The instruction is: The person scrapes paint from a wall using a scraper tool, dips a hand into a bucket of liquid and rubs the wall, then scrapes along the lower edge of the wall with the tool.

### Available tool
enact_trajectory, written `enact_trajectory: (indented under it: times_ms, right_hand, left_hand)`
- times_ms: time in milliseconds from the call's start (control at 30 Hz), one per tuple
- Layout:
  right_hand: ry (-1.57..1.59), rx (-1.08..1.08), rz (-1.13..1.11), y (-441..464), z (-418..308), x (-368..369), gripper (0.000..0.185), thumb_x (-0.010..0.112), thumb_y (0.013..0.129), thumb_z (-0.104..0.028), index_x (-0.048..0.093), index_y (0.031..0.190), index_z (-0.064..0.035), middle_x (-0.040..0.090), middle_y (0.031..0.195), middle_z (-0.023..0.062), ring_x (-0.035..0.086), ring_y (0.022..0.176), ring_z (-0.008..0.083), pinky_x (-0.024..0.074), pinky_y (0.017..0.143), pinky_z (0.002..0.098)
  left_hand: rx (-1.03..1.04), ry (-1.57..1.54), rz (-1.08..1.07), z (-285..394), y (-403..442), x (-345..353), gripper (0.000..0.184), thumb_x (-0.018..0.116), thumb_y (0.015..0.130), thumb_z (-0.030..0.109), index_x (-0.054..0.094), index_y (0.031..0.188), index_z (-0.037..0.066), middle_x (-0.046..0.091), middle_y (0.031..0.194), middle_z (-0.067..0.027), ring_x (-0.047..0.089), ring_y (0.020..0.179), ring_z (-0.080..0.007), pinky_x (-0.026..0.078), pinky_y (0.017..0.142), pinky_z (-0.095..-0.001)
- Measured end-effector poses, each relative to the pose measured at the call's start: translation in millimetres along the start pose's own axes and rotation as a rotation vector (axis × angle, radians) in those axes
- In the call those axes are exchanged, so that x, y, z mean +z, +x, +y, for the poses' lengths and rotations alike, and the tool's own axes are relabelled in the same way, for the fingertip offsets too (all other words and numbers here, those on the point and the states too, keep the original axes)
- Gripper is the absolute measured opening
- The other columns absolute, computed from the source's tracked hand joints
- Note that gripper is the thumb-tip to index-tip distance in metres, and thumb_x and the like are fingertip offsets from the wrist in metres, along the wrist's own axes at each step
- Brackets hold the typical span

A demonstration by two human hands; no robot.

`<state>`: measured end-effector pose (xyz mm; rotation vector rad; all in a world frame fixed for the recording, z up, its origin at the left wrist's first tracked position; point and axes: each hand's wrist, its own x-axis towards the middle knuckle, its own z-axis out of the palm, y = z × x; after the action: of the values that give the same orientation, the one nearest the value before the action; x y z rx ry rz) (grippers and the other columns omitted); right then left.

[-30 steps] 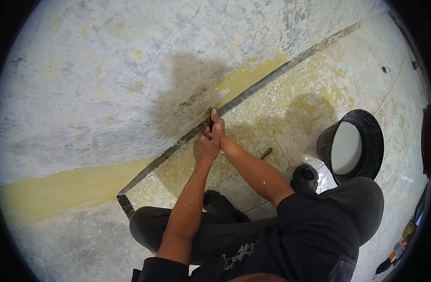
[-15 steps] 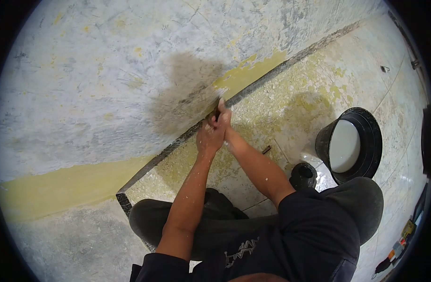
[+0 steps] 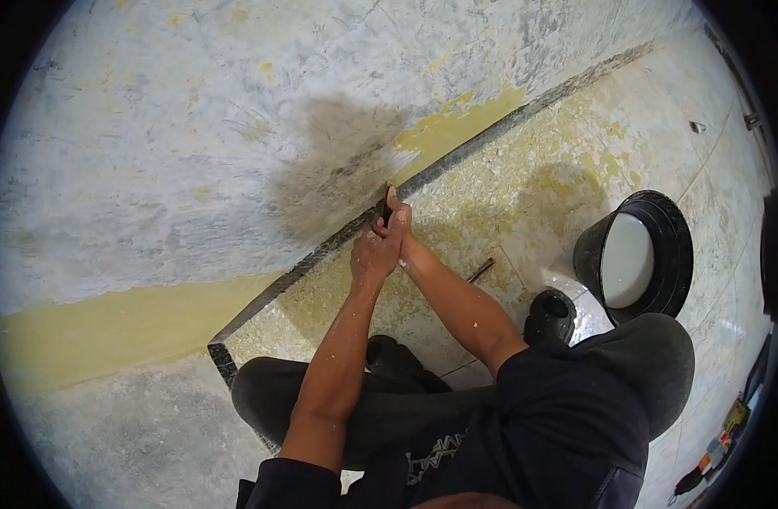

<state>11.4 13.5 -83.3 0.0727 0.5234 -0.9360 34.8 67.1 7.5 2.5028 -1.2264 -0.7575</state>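
My left hand (image 3: 374, 253) and my right hand (image 3: 399, 227) are pressed together at the foot of the wall (image 3: 194, 170). Between them is a small dark scraper-like tool (image 3: 387, 206), its tip against the lower edge of the yellow paint strip (image 3: 465, 127). My right hand's fingers wrap round it, while my left hand's fingers are closed over the tool and the other hand. Much of the tool is hidden. White specks dot both hands and forearms. Beneath them runs a dark border strip (image 3: 304, 267), with yellowish flakes (image 3: 457, 208) scattered over the floor beside it.
A black bucket (image 3: 677, 254) of whitish liquid stands to the right of my knee. A thin dark tool (image 3: 482, 270) lies on the floor near my right forearm. Several coloured items (image 3: 728, 424) sit at the far lower right. My crossed legs are below.
Both hands moved slightly up and right along the wall's foot, then back a little down and left, still together round the tool.
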Motion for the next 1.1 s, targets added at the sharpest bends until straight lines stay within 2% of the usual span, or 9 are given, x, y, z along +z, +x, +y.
enact_trajectory:
  times_ms: [100, 233, 600, 700, 767, 900, 967, 1033, 1100]
  right_hand:
    - [0.095, -0.040, -0.004, 14.4, -14.9, 9.9, 0.046, 0.050, 0.090, -0.051, 0.050, 0.069, -0.0097, 0.044, 0.049, 0.0026, 0.035, 0.032, 0.0148, 0.0282, 0.030, 0.0265]
    - [0.092, -0.059, -0.067, 13.2, -43.6, 0.7, 0.046, 0.048, 0.091, -0.052, 0.053, 0.076, -0.0083, 0.044, 0.047, 0.0038, 0.032, 0.031, 0.0159, 0.0280, 0.030, 0.0270]
    - [0.134, -0.014, -0.132, 15.3, 29.9, -6.5, 0.047, 0.049, 0.092, -0.048, 0.051, 0.065, -0.0097, 0.043, 0.045, 0.0030, 0.035, 0.030, 0.0153, 0.0277, 0.030, 0.0285]
    - [0.003, -0.072, -0.054, 11.3, 21.0, -8.0, 0.046, 0.050, 0.092, -0.047, 0.052, 0.068, -0.0088, 0.043, 0.046, 0.0032, 0.034, 0.031, 0.0149, 0.0276, 0.030, 0.0284]
    - [0.028, -0.035, -0.087, 10.8, 10.5, -10.9, 0.036, 0.045, 0.095, -0.039, 0.054, 0.083, -0.0068, 0.044, 0.048, 0.0052, 0.032, 0.031, 0.0154, 0.0278, 0.031, 0.0270]
    - [0.061, -0.011, 0.009, 9.8, -2.7, 1.9, 0.035, 0.047, 0.094, -0.039, 0.053, 0.080, -0.0070, 0.043, 0.047, 0.0051, 0.032, 0.031, 0.0165, 0.0290, 0.031, 0.0282]
    - [0.166, -0.057, -0.010, 11.0, -12.7, 5.2, 0.048, 0.052, 0.088, -0.052, 0.051, 0.072, -0.0069, 0.043, 0.047, 0.0031, 0.034, 0.033, 0.0154, 0.0287, 0.033, 0.0270]
    - [0.157, -0.089, -0.081, 22.4, -33.1, -2.2, 0.049, 0.052, 0.088, -0.054, 0.052, 0.073, -0.0074, 0.043, 0.047, 0.0029, 0.034, 0.032, 0.0156, 0.0292, 0.033, 0.0269]
    - [0.134, -0.100, -0.142, 19.0, -39.3, -6.3, 0.049, 0.051, 0.088, -0.055, 0.052, 0.072, -0.0087, 0.043, 0.046, 0.0023, 0.033, 0.032, 0.0159, 0.0293, 0.033, 0.0275]
  left_hand:
    - [0.112, 0.175, 0.057, 13.3, 12.4, -6.8, 0.070, 0.052, 0.077, 0.067, 0.058, 0.101, 0.001, 0.064, 0.098, -0.0223, 0.059, 0.099, -0.0405, 0.045, 0.088, -0.0444]
    - [0.203, 0.013, 0.058, 18.9, 26.6, 18.6, 0.071, 0.052, 0.077, 0.067, 0.058, 0.100, 0.000, 0.064, 0.098, -0.0236, 0.058, 0.100, -0.0418, 0.045, 0.087, -0.0457]
    - [0.015, 0.034, 0.041, -15.0, 0.2, -9.9, 0.075, 0.052, 0.077, 0.069, 0.057, 0.106, 0.000, 0.063, 0.098, -0.0235, 0.059, 0.098, -0.0414, 0.046, 0.085, -0.0444]
    - [-0.015, 0.064, 0.043, -15.2, 3.4, -1.9, 0.081, 0.049, 0.079, 0.070, 0.057, 0.105, -0.006, 0.064, 0.091, -0.0240, 0.060, 0.095, -0.0402, 0.046, 0.083, -0.0418]
    - [0.022, 0.012, 0.027, -11.8, 5.3, 1.7, 0.081, 0.048, 0.079, 0.070, 0.057, 0.105, -0.006, 0.063, 0.092, -0.0244, 0.060, 0.096, -0.0405, 0.045, 0.083, -0.0422]
    - [0.061, 0.112, 0.035, -4.4, 11.9, 2.8, 0.077, 0.049, 0.079, 0.068, 0.057, 0.105, -0.005, 0.062, 0.097, -0.0259, 0.059, 0.098, -0.0412, 0.045, 0.085, -0.0436]
    - [0.079, 0.124, 0.060, 1.9, 15.9, 7.5, 0.074, 0.052, 0.078, 0.067, 0.058, 0.104, -0.002, 0.063, 0.098, -0.0249, 0.058, 0.100, -0.0407, 0.045, 0.086, -0.0439]
    - [0.114, 0.111, 0.094, 24.6, 21.7, 7.6, 0.070, 0.055, 0.076, 0.066, 0.058, 0.103, 0.001, 0.063, 0.100, -0.0239, 0.058, 0.102, -0.0402, 0.045, 0.088, -0.0442]
    - [0.084, 0.016, -0.059, 37.3, 15.0, 6.3, 0.074, 0.050, 0.080, 0.066, 0.057, 0.109, -0.002, 0.062, 0.103, -0.0253, 0.057, 0.100, -0.0424, 0.044, 0.086, -0.0448]
